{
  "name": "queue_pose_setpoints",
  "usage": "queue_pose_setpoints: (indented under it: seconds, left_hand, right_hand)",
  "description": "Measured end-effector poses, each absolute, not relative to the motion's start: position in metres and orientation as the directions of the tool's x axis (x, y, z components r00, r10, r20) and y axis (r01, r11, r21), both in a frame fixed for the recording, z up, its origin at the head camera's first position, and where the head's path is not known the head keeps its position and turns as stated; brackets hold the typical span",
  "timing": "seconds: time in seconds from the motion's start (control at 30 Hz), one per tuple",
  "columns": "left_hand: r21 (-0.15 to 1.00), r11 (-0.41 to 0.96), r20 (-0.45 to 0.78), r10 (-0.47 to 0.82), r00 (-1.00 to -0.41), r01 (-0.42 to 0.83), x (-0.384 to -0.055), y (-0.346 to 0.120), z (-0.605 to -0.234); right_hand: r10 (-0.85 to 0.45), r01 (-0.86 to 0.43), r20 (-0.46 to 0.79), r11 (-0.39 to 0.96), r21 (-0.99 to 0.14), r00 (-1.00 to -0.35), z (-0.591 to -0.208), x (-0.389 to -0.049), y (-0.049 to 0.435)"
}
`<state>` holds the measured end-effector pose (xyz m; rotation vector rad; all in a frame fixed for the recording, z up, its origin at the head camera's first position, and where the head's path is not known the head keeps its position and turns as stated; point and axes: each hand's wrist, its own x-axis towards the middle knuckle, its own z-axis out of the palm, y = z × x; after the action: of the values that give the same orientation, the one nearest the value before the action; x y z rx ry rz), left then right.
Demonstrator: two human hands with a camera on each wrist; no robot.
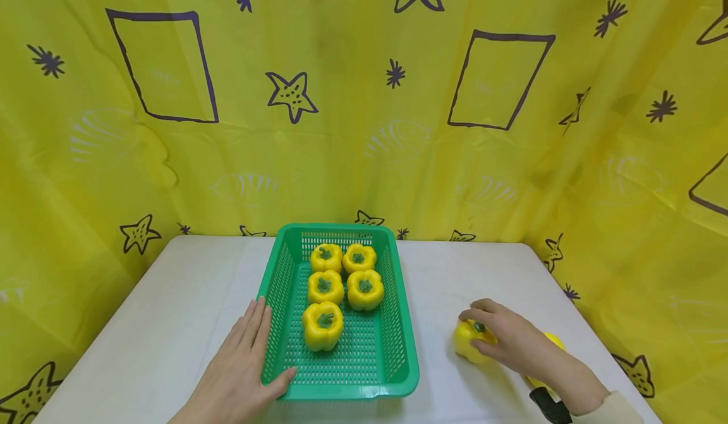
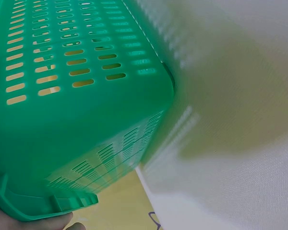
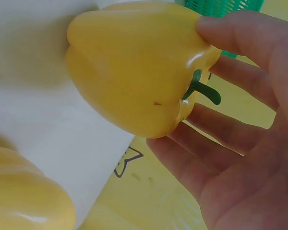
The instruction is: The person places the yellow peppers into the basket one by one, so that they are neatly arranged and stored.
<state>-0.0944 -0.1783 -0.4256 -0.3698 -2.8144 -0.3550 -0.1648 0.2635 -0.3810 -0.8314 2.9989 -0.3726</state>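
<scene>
In the head view, my left hand [image 1: 241, 357] rests with straight fingers on the left rim of a green plastic basket [image 1: 406, 348], its thumb at the front rim. The left wrist view shows the basket's slotted side [image 2: 81, 120] close up. To the right of the basket, my right hand [image 1: 512, 335] holds a yellow bell pepper [image 1: 465, 342] by its top, thumb and fingers around the green stem. That pepper [image 3: 134, 67] fills much of the right wrist view. Several yellow bell peppers [image 1: 322, 328] stand stem up inside the basket.
Another yellow bell pepper [image 1: 554, 340] lies behind my right wrist, partly hidden; it also shows as a yellow pepper [image 3: 26, 196] in the right wrist view. A white table [image 1: 188, 297] carries everything. A patterned yellow curtain [image 1: 352, 158] encloses the back and sides.
</scene>
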Motion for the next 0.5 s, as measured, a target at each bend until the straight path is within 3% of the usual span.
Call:
queue_pose_setpoints:
  seconds: [0.5]
  left_hand:
    - [0.215,0.937,0.29,0.209,-0.934,0.277,-0.0946,-0.1781,-0.4239]
  right_hand:
    - [-0.523,-0.54,0.138,0.819,-0.191,-0.841,-0.3792,-0.1646,0.2614]
